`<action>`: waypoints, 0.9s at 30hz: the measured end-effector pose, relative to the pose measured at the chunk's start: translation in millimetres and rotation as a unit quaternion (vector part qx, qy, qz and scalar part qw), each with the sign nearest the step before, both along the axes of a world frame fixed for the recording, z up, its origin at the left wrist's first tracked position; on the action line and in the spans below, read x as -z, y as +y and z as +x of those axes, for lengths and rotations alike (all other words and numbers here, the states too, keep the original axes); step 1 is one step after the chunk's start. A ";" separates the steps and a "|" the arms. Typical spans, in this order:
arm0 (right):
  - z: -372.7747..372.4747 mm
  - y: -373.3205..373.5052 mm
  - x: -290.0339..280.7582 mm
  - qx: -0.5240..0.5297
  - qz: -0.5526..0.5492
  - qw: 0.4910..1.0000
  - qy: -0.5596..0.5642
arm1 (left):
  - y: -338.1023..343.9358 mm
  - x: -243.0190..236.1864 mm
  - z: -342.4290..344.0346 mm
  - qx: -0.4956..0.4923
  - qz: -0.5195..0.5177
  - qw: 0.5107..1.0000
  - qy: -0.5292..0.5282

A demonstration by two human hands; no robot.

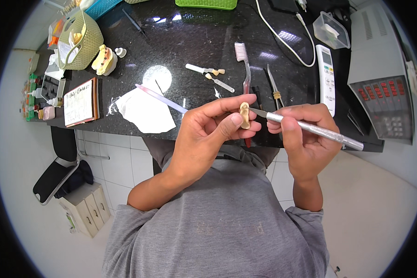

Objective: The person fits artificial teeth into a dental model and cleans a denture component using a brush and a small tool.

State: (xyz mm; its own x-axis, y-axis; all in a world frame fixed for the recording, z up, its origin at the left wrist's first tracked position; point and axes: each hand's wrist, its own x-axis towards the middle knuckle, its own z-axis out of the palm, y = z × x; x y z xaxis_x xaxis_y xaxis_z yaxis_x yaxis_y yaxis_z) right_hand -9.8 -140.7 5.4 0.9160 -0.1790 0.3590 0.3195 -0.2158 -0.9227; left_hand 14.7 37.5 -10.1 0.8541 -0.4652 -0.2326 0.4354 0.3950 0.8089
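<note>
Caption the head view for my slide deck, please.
Left hand pinches a small tan piece while right hand touches a metal tool to it.

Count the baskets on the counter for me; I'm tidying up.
3: a yellow basket at far left, a blue basket behind it, a green basket at top centre; edges may hide more.

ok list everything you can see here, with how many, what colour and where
small tooth-shaped piece: 1, cream, pinched in left hand
metal hand tool: 1, silver, in right hand, tip at the piece
toothbrush: 1, pink, on counter behind the hands
tweezers: 1, metal, right of toothbrush
remote control: 1, white, counter right
cable: 1, white, counter top
clear box: 1, top right
paper sheet: 1, white, counter left
woven basket: 1, pale green, top left
dental model: 1, yellowish, beside basket
counter: 1, black
left hand: 1
right hand: 1
</note>
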 end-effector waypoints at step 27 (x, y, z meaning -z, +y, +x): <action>-4.3 -36.1 -5.7 0.081 0.018 0.996 -0.014 | -6.5 -0.4 -3.4 -0.055 0.052 0.995 -0.057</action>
State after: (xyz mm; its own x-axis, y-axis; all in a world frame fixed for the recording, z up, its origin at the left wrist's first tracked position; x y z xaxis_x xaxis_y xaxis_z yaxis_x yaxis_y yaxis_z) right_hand -14.2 -176.8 11.1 0.8637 -0.3375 0.3744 0.3087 -0.2331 -0.9222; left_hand 11.3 31.0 -9.7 0.9225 -0.3452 -0.1726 0.2963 0.3468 0.8899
